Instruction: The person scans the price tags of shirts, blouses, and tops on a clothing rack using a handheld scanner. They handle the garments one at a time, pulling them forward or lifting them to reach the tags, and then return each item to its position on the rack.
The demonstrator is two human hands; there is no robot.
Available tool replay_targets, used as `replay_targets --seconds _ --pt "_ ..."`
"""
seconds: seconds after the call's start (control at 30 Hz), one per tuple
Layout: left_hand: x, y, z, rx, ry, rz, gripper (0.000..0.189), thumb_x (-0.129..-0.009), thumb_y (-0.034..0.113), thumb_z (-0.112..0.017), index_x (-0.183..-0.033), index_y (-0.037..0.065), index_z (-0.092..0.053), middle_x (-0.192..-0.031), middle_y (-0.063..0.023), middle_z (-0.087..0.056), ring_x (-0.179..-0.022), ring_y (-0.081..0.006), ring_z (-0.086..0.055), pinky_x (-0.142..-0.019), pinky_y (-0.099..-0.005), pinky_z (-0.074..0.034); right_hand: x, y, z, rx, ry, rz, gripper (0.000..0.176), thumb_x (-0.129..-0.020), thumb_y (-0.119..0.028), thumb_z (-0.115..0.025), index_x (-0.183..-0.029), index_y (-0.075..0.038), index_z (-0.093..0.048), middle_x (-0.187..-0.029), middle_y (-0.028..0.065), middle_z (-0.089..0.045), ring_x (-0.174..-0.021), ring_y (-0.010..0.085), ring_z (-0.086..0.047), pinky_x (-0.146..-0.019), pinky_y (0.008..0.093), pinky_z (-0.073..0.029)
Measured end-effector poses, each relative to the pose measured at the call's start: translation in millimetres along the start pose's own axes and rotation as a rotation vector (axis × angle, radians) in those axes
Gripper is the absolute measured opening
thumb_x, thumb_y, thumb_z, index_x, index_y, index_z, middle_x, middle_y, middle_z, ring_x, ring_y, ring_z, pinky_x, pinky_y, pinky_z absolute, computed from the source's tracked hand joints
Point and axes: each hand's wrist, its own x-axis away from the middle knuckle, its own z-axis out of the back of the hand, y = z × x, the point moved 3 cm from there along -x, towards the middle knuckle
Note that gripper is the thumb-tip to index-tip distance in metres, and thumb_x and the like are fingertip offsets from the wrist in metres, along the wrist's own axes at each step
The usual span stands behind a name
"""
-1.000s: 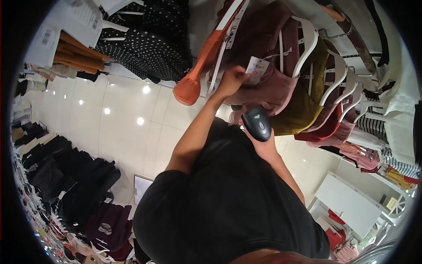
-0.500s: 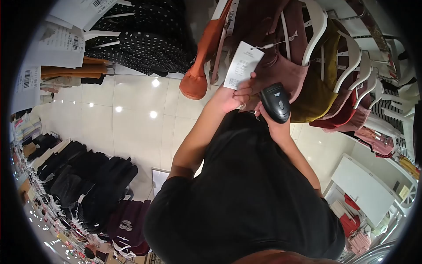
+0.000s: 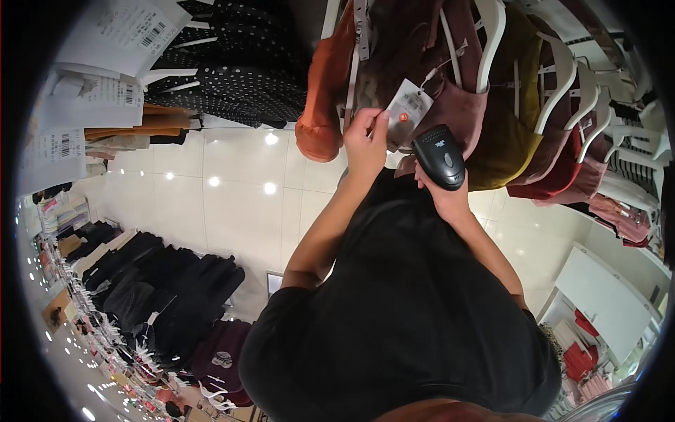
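Note:
My left hand (image 3: pixel 368 141) pinches the edge of a white price tag (image 3: pixel 413 100) between thumb and fingers. A barcode patch and a small orange sticker show on the tag's face. A thin string ties it to a dusty-pink garment (image 3: pixel 460 116) on a white hanger (image 3: pixel 494 42). In my right hand (image 3: pixel 448 200) is a black handheld barcode scanner (image 3: pixel 439 156), its front end close to the tag's lower right corner. The fingers wrapped under the scanner are partly hidden.
An orange garment (image 3: pixel 320 133) hangs left of the tag, a mustard one (image 3: pixel 506 151) to the right. Black polka-dot clothes (image 3: pixel 253 63) and large white tags (image 3: pixel 112 32) are at upper left. Dark clothes (image 3: pixel 169 281) hang at lower left. A white cabinet panel (image 3: pixel 605 302) stands at right.
The price tag has been turned over, from its printed text side to the side with the orange sticker. My left hand has shifted to the tag's left edge. The scanner stays in my right hand.

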Motion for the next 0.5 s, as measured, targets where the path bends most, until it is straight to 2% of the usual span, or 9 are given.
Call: replay_targets --seconds 0.03,0.17,0.23,0.27,0.33,0.37,0.4,0.47,0.5 --pt "2 2 3 -0.018 0.023 0.015 0.008 -0.092 0.005 -0.061 -0.090 -0.002 -0.058 -0.075 0.0014 -0.057 -0.068 -0.0020 -0.048 -0.061 -0.0183 -0.039 0 1 0 -0.011 0.005 0.000 0.012 -0.084 -0.004 -0.068 -0.095 0.000 -0.066 -0.077 0.0016 -0.065 -0.064 0.0077 -0.057 -0.060 0.0236 -0.046" --pt "8 10 5 -0.062 0.024 -0.093 0.009 -0.094 0.006 -0.059 -0.089 -0.002 -0.057 -0.074 0.0022 -0.056 -0.068 -0.0014 -0.047 -0.061 -0.0173 -0.038 3 6 1 -0.031 0.036 -0.037 0.010 -0.084 -0.006 -0.070 -0.092 0.000 -0.066 -0.074 0.0012 -0.065 -0.062 0.0075 -0.058 -0.058 0.0236 -0.046" --pt "10 9 3 -0.015 0.079 -0.080 0.009 -0.094 0.006 -0.059 -0.088 -0.001 -0.057 -0.071 0.0041 -0.052 -0.065 -0.0004 -0.044 -0.057 -0.0166 -0.035 5 4 2 -0.035 0.062 -0.104 0.011 -0.083 -0.008 -0.072 -0.090 -0.001 -0.066 -0.074 0.0018 -0.065 -0.062 0.0080 -0.059 -0.057 0.0242 -0.046" --pt "9 8 3 0.007 0.086 -0.057 0.015 -0.095 0.007 -0.058 -0.081 0.001 -0.055 -0.066 0.0067 -0.047 -0.060 0.0005 -0.039 -0.052 -0.0176 -0.029 7 14 6 0.030 0.083 -0.162 0.014 -0.082 -0.009 -0.073 -0.092 -0.001 -0.066 -0.074 0.0019 -0.065 -0.063 0.0080 -0.059 -0.058 0.0243 -0.046" --pt "11 4 3 -0.005 0.038 -0.007 0.026 -0.096 0.009 -0.058 -0.072 0.003 -0.051 -0.062 0.0082 -0.042 -0.057 0.0005 -0.033 -0.049 -0.0200 -0.024 10 16 6 0.048 0.049 -0.042 0.010 -0.084 -0.006 -0.070 -0.091 -0.001 -0.065 -0.071 0.0007 -0.063 -0.058 0.0068 -0.056 -0.055 0.0227 -0.046" --pt "12 -4 4 -0.037 0.009 0.016 0.033 -0.096 0.011 -0.058 -0.066 0.004 -0.047 -0.059 0.0087 -0.040 -0.056 0.0002 -0.031 -0.048 -0.0213 -0.022 12 12 5 0.017 -0.006 -0.081 0.009 -0.084 -0.007 -0.070 -0.088 -0.001 -0.064 -0.072 0.0010 -0.063 -0.060 0.0070 -0.057 -0.056 0.0227 -0.046" --pt "15 -5 4 -0.030 -0.004 0.019 0.033 -0.096 0.011 -0.058 -0.066 0.004 -0.047 -0.059 0.0087 -0.040 -0.056 0.0002 -0.031 -0.048 -0.0213 -0.022 14 9 5 -0.001 -0.013 0.009 0.010 -0.084 -0.008 -0.071 -0.089 -0.002 -0.064 -0.072 0.0013 -0.064 -0.061 0.0066 -0.057 -0.057 0.0225 -0.046" --pt "24 -9 3 -0.072 -0.090 0.084 0.036 -0.094 0.012 -0.061 -0.064 0.003 -0.043 -0.059 0.0062 -0.039 -0.057 -0.0010 -0.033 -0.048 -0.0218 -0.025 19 6 9 0.053 -0.068 0.002 0.014 -0.083 -0.010 -0.072 -0.092 -0.001 -0.065 -0.077 0.0034 -0.066 -0.067 0.0085 -0.060 -0.063 0.0244 -0.048" --pt "29 -13 2 -0.063 -0.117 0.100 0.034 -0.094 0.012 -0.061 -0.065 0.002 -0.046 -0.059 0.0062 -0.043 -0.057 -0.0009 -0.035 -0.049 -0.0206 -0.026 22 8 11 0.049 -0.072 -0.004 0.014 -0.083 -0.010 -0.072 -0.092 -0.001 -0.065 -0.077 0.0034 -0.066 -0.067 0.0085 -0.060 -0.063 0.0244 -0.048"
